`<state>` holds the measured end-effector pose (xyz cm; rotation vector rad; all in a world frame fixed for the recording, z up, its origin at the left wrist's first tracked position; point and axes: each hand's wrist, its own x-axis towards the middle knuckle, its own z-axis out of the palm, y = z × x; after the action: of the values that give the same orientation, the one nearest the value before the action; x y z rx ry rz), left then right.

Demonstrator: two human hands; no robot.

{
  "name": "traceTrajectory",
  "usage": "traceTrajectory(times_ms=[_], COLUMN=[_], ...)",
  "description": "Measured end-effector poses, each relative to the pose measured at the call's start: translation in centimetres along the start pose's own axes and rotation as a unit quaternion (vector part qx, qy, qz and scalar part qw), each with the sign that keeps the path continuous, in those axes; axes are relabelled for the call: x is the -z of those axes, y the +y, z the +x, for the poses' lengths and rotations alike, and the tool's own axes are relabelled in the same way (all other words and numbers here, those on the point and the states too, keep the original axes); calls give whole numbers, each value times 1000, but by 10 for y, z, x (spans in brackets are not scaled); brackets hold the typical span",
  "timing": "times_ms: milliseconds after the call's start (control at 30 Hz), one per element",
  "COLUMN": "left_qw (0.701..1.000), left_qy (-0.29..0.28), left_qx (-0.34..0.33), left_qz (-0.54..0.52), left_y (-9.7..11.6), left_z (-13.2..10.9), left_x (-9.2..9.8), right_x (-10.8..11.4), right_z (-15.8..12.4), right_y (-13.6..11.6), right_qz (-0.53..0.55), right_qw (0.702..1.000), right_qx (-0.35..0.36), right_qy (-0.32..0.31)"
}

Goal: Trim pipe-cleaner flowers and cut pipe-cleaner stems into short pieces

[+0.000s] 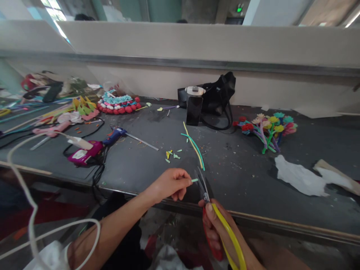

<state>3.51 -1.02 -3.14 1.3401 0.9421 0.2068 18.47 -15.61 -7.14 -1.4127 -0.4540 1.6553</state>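
Note:
Between thumb and fingertips, my left hand pinches a short light-green pipe cleaner piece over the table's front edge. My right hand grips scissors with one yellow and one red handle. Their blades are parted and point away from me, close beside the tip of the green piece. Beyond the blades lie two long pipe cleaners, one yellow and one teal, partly side by side. Several small cut green and yellow pieces are scattered left of them.
A purple power strip and a blue glue gun with cables lie left. Behind stand a dark phone and a black bag. Colourful pipe cleaner flowers and white tissue are right. Red-and-white pompoms sit back left.

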Motion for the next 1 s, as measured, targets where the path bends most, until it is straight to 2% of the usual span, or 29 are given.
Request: traceTrajectory(times_ms=[133, 367, 533, 700, 833, 1000], left_qw=[999, 997, 996, 996, 995, 994], left_qy=[6, -30, -51, -53, -62, -72], left_qx=[-26, -14, -8, 2, 0, -14], left_qz=[-48, -66, -76, -77, -81, -79], left_y=[-1, -1, -4, -5, -6, -5], left_z=[2, 2, 5, 5, 5, 5], left_x=[2, -6, -9, -12, -12, -6], right_x=[0, 0, -4, -7, -8, -6], right_z=[0, 4, 1, 0, -1, -3], right_y=[4, 9, 8, 8, 7, 1], right_qz=[-5, -18, -38, -57, -34, -13], right_qw=[999, 1000, 999, 998, 999, 1000], right_qx=[33, 11, 33, 38, 23, 22], right_qy=[-29, -10, -11, 2, 19, -15])
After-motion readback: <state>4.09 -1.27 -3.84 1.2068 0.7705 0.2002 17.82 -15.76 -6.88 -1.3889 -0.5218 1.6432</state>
